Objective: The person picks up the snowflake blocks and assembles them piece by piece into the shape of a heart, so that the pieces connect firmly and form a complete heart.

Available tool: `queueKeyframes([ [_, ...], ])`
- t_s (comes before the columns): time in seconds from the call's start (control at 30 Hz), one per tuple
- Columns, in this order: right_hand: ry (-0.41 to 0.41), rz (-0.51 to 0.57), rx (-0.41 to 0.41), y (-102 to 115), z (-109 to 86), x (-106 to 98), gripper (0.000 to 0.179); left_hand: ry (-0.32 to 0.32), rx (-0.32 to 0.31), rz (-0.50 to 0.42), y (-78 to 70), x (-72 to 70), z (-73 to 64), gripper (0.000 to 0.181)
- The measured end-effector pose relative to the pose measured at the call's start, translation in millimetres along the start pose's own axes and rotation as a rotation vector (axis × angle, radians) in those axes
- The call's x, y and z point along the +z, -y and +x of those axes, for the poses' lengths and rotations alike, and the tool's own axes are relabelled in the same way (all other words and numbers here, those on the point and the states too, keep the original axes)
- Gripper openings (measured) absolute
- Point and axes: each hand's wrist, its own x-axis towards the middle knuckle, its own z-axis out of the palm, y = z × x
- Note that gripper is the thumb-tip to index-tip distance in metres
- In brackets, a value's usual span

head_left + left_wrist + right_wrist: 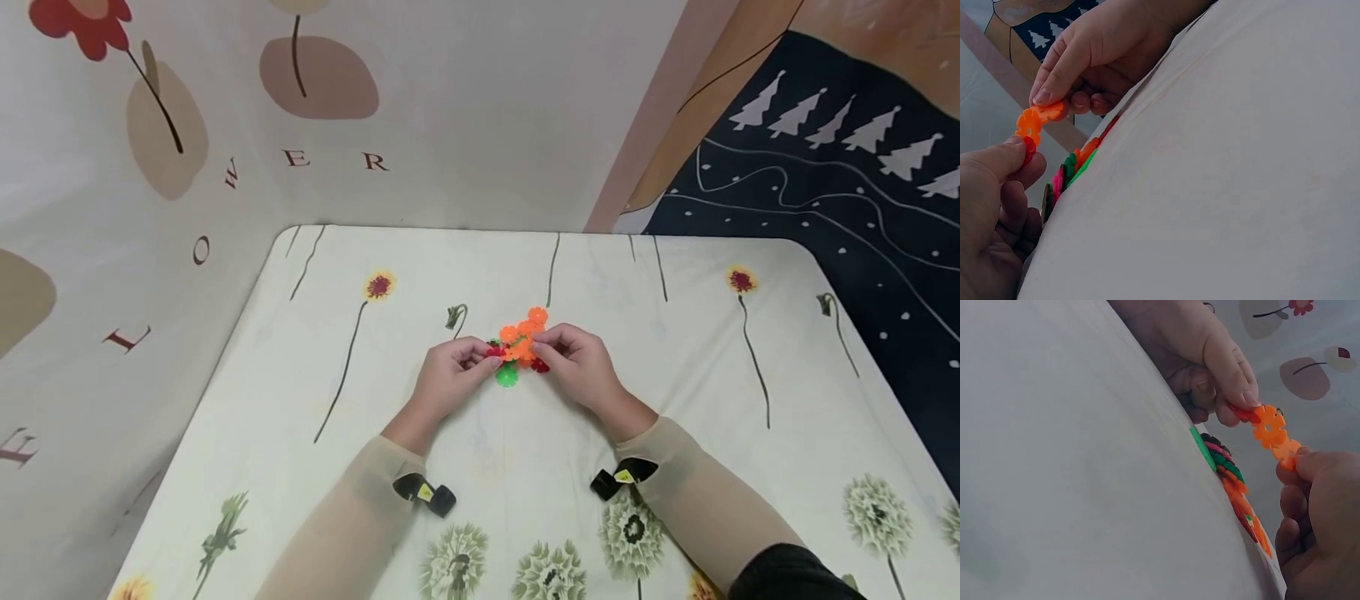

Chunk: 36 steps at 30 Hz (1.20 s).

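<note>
My left hand point(450, 375) pinches a red notched plastic disc point(1246, 414) between thumb and finger. An orange notched disc point(1269, 428) is joined to it edge-on. On the other side, my right hand point(585, 371) pinches a second orange disc point(1286, 453), which meets the first orange one, so a short chain spans both hands. Below the chain lies a loose pile of similar discs on the table, among them a green disc point(507, 376), a red disc point(540, 366) and an orange disc point(537, 315). A pink disc point(1057, 184) also shows in the left wrist view.
A white flower-printed cloth point(300, 500) covers the table. Behind it stands a pale wall hanging point(480, 167) with printed letters, and at the right a dark hanging point(825, 183) with white trees. A black wrist strap point(411, 486) sits on the left sleeve, another strap point(637, 469) on the right.
</note>
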Motion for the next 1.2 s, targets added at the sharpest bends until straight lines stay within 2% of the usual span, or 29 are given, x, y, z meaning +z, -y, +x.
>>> queueKeyframes([
  [0.23, 0.012, 0.014, 0.027, 2.4, -0.2, -0.7, 0.005, 0.010, -0.002, 0.023, 0.4, -1.1, 0.0, 0.005],
  [0.5, 0.015, 0.037, 0.051, 3.2, 0.0, -0.4, 0.004, 0.015, -0.038, 0.013, 0.6, -2.3, -0.2, 0.005],
  [0.8, 0.009, 0.068, 0.049, 4.2, 0.0, 0.9, 0.005, 0.016, 0.006, -0.020, 2.3, -1.1, 2.1, 0.006],
  [1.0, 0.005, 0.092, 0.071, 0.0, 0.3, 1.8, 0.005, -0.006, 0.021, -0.069, 2.8, 0.8, 2.9, 0.007],
  [1.2, 0.050, 0.131, 0.090, 1.1, -1.2, 1.7, 0.005, -0.010, -0.026, -0.135, -0.4, 3.6, 3.9, 0.011],
])
